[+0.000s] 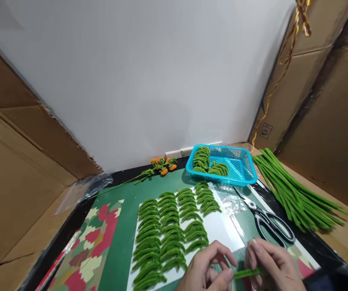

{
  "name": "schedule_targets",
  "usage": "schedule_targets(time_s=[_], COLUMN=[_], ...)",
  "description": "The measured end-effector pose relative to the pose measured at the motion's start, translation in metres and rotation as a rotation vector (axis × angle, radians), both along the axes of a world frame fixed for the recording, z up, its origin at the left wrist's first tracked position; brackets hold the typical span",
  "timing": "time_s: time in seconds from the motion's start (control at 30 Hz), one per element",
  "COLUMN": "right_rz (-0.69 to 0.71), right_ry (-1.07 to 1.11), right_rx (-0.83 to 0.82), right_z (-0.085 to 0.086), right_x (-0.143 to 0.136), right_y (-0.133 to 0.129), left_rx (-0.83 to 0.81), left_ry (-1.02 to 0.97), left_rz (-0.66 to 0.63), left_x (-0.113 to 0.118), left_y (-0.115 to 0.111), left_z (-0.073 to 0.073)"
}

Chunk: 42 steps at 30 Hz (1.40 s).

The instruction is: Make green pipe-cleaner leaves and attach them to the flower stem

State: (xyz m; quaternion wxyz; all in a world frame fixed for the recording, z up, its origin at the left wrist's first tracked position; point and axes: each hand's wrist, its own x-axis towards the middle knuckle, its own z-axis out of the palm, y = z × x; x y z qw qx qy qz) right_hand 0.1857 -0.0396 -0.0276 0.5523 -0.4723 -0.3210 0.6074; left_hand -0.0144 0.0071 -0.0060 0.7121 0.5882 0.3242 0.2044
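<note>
Near the bottom edge, a short piece of green pipe cleaner [246, 273] runs between my two hands. My left hand [210, 268] has its fingers curled round the left end. The right end is pinched in the fingers of my right hand [271, 264]. Rows of curved green fuzzy pieces [172, 238] lie on a white sheet [222, 230] to the left of and beyond my hands. Black-handled scissors [267, 220] lie open just beyond my right hand. A bundle of long green pipe cleaners [295, 192] rests at the right.
A blue basket [240, 182] at the back holds more curved green pieces. Orange flowers on green stems [163, 165] lie beside it. A green mat [116, 226] covers the table, with cardboard walls [19, 161] at both sides and patterned cloth [92, 246] at the left.
</note>
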Motion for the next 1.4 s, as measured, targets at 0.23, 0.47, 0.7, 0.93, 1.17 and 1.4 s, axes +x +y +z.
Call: schedule_targets(time_s=[0.23,0.47,0.7,0.93,1.17,1.4], right_rz=[-0.211,-0.083,-0.225,-0.239,-0.155,-0.102], right_ry=[-0.337,-0.420,-0.507,-0.647,-0.837,-0.866], right_rx=[0.328,0.447,0.451,0.524,0.666,0.720], right_z=[0.024,0.023,0.009,0.002,0.010,0.008], right_x=[0.021,0.021,0.013,0.013,0.007,-0.004], right_y=[-0.018,-0.026,-0.022,-0.020,-0.024,-0.025], left_rx=[0.042,0.086,0.093,0.111,0.071,0.143], left_ry=[-0.020,-0.155,-0.220,-0.187,-0.125,-0.099], left_rz=[0.145,0.265,0.291,0.260,0.186,0.203], left_x=[0.005,0.009,0.013,0.012,0.012,0.013], left_y=[-0.032,-0.030,-0.026,-0.024,-0.025,-0.023], left_z=[0.015,0.000,-0.009,-0.011,-0.005,-0.006])
